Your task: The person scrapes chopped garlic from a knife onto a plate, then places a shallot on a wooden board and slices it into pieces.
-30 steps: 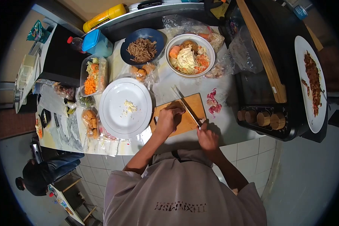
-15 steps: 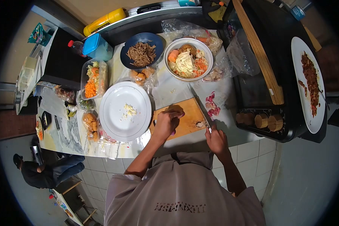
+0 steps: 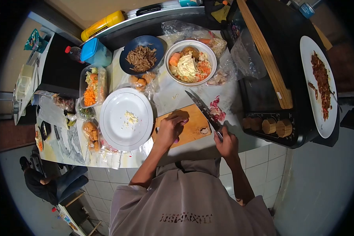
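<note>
- Done: chopped pale bits (image 3: 129,118) lie on the white plate (image 3: 111,103); reddish peelings (image 3: 216,109) rest on the desk (image 3: 249,140).
- Remaining: purplish pieces (image 3: 176,140), seemingly uncut, under the left hand (image 3: 170,129), curled over the board (image 3: 190,125).
- The right hand (image 3: 227,144) grips the knife (image 3: 203,107).

The plate (image 3: 144,129) lies left of what seems a cutting board (image 3: 192,129).

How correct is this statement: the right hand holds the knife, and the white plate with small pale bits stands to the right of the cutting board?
The side is wrong: the white plate stands to the left of the cutting board, as the head view shows. The right hand does hold the knife.
</note>
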A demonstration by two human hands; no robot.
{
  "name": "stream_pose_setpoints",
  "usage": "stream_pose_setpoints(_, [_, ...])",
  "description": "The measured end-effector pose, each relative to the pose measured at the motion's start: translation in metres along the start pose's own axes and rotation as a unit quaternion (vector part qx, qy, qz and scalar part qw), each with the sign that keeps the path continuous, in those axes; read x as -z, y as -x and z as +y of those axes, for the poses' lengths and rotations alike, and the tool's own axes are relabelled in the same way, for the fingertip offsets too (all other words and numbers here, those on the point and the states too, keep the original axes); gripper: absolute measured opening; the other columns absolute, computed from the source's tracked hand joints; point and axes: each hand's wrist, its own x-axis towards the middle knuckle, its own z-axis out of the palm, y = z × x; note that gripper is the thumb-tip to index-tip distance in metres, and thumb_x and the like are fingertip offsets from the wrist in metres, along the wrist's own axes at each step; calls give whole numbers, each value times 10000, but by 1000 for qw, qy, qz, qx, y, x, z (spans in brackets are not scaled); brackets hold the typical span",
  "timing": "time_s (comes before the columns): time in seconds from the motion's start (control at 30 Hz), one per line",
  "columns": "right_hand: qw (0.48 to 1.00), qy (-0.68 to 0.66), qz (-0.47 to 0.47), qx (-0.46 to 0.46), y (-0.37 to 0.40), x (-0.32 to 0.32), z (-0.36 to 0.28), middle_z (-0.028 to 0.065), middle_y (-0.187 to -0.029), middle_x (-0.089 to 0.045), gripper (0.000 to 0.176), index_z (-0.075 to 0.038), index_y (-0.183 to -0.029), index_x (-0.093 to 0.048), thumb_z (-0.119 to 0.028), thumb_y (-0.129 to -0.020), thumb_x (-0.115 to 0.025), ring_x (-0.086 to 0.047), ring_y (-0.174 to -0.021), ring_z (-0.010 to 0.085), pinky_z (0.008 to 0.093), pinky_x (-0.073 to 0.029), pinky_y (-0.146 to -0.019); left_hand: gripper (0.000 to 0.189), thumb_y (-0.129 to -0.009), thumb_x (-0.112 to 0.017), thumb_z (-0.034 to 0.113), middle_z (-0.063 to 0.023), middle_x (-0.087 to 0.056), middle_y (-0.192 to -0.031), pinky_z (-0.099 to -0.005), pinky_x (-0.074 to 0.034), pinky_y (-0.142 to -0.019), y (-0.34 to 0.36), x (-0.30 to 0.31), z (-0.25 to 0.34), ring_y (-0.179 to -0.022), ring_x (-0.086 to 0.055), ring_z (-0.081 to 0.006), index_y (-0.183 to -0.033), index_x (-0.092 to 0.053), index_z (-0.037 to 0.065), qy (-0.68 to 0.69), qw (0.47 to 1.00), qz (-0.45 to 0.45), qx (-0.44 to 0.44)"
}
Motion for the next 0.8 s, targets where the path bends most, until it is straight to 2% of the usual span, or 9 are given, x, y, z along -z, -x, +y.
stream_pose_setpoints(0.2, [999, -36, -9, -11, 4, -3, -4, 163, -768, -676, 226, -52, -938, -535, -210, -870, -683, -674, -731, 393, 480, -521, -658, 180, -801, -657, -57, -138, -668, -920, -364, -534, -550, -2, 0, -6, -618, -666, -278, -971, -704, -25, -31, 998, 4, -58])
stream_pose_setpoints(0.27, [999, -37, -7, -19, 7, -4, -5, 161, -773, -678, 228, -55, -941, -538, -214, -869, -685, -674, -736, 392, 481, -523, -662, 179, -817, -692, 1, -137, -671, -930, -393, -540, -638, -4, 3, -5, -732, -681, -293, -996, -702, -10, -82, 986, 21, -143])
stream_pose_setpoints(0.3, [999, -38, -6, -24, 8, -5, -6, 159, -778, -679, 231, -58, -944, -540, -217, -867, -688, -674, -741, 392, 481, -524, -667, 179, -817, -692, 1, -137, -671, -930, -393, -540, -638, -4, 5, 2, -732, -681, -293, -996, -702, -10, -82, 986, 20, -145])
stream_pose_setpoints(0.37, [999, -33, -4, -21, 10, -7, -7, 157, -781, -680, 231, -61, -947, -543, -219, -865, -690, -675, -743, 389, 481, -526, -671, 250, -814, -745, 108, -141, -626, -945, -421, -515, -731, -2, 7, 22, -855, -646, -307, -1041, -695, 16, -33, 999, -18, -30])
stream_pose_setpoints(0.4, [999, -27, -2, -18, 10, -8, -7, 155, -783, -682, 231, -64, -950, -546, -220, -864, -692, -675, -746, 387, 481, -528, -675, 250, -814, -745, 108, -141, -626, -945, -421, -515, -731, -4, 3, 24, -855, -646, -307, -1041, -695, 16, -34, 999, -17, -31])
stream_pose_setpoints(0.47, [1000, -14, -4, -19, 10, -8, -9, 146, -786, -682, 235, -68, -956, -550, -226, -862, -696, -674, -742, 381, 477, -528, -673, 331, -809, -769, 220, -129, -545, -1003, -420, -480, -785, -8, -5, 27, -891, -571, -300, -1076, -689, 40, -106, 975, 14, -196])
stream_pose_setpoints(0.5, [1000, 0, -7, -22, 10, -8, -11, 138, -789, -683, 239, -71, -961, -555, -233, -860, -700, -673, -738, 376, 474, -529, -671, 374, -816, -761, 301, -138, -491, -1086, -431, -426, -840, -11, -9, 26, -988, -485, -306, -1088, -678, 57, -134, 970, -16, -201])
stream_pose_setpoints(0.6, [999, -27, 30, 8, 10, -8, -14, 183, -765, -673, 253, -24, -917, -534, -198, -858, -707, -669, -731, 406, 476, -520, -640, 473, -813, -729, 445, -140, -484, -1080, -424, -382, -831, -22, -19, 29, -991, -466, -320, -1078, -677, 57, -213, 952, 1, -219])
stream_pose_setpoints(0.8, [998, -13, 55, 14, 13, -13, -8, 181, -765, -677, 265, -27, -939, -541, -210, -854, -711, -672, -737, 404, 479, -522, -642, 529, -795, -730, 496, -146, -474, -1102, -431, -370, -825, -42, -36, 26, -1006, -451, -328, -1078, -669, 53, -234, 938, 6, -255])
